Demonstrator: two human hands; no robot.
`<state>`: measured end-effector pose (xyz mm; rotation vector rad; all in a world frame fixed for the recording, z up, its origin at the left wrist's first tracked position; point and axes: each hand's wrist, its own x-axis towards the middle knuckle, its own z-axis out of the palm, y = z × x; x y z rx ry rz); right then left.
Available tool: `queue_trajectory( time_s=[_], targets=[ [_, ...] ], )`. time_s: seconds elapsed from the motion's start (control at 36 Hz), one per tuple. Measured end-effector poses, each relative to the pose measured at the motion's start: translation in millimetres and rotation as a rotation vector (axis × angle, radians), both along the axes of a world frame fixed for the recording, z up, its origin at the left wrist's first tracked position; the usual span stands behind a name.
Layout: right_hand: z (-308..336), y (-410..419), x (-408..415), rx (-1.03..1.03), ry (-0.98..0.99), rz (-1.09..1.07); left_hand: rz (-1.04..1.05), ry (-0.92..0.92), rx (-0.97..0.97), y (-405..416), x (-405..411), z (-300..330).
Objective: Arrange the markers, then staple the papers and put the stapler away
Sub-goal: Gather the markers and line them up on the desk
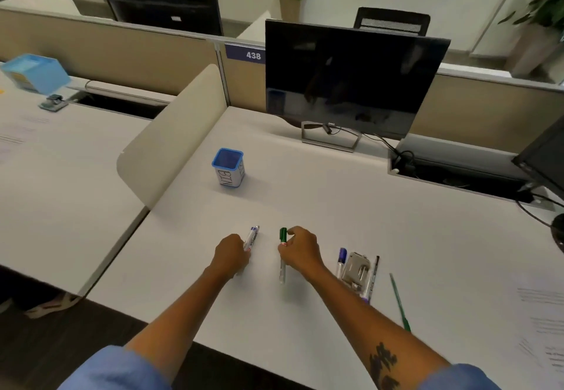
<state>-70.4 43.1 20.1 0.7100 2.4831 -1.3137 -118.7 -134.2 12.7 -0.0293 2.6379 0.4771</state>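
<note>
The left hand [231, 252] grips a purple marker [252, 237], fingers curled round its near end, the capped tip pointing far. Just right of it, the right hand [300, 250] pinches a green marker [283, 255] near its green cap, thumb and fingers curled round the barrel; the marker points near-to-far, its near end close to the counter [305, 200]. The two markers lie roughly parallel, a small gap between them.

Right of the right hand, more pens sit on the counter: a blue-capped marker [341, 260], then a grey stapler [355, 269] just beside it, and a thin dark pen [374, 273] along the stapler's right side. Whether these touch cannot be told. A green pen [399, 301] lies apart, further right and nearer.

At the right edge, printed papers [543, 328] lie on the counter. Further off and to the left stands a blue cup [228, 167] with a white label reading "BIN", upright, well apart from the hands.

At the far side a dark monitor [351, 78] stands on its foot, with cables trailing right. A curved beige divider [174, 133] separates this counter from the one on the left, which carries a light-blue box [36, 72] and a second stapler [54, 102] near it. A tag [245, 53] on the partition reads 438.
</note>
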Motion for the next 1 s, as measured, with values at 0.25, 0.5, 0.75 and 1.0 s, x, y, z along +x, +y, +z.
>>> queue_trajectory(
  time_s=[0.25, 0.5, 0.75, 1.0],
  targets=[
    [-33, -115, -50, -0.154, -0.044, 0.013, 0.036, 0.023, -0.071, -89, -38, -5],
    [-26, -185, -89, -0.145, -0.049, 0.055, 0.085, 0.019, -0.081, -159, -69, -8],
    [-24, -233, -112, -0.158, -0.023, 0.071, 0.139, 0.062, -0.046, -187, -83, -16],
    [-20, -236, -114, -0.163, 0.0, 0.061, 0.218, 0.111, 0.048, -196, -81, -19]
  ],
)
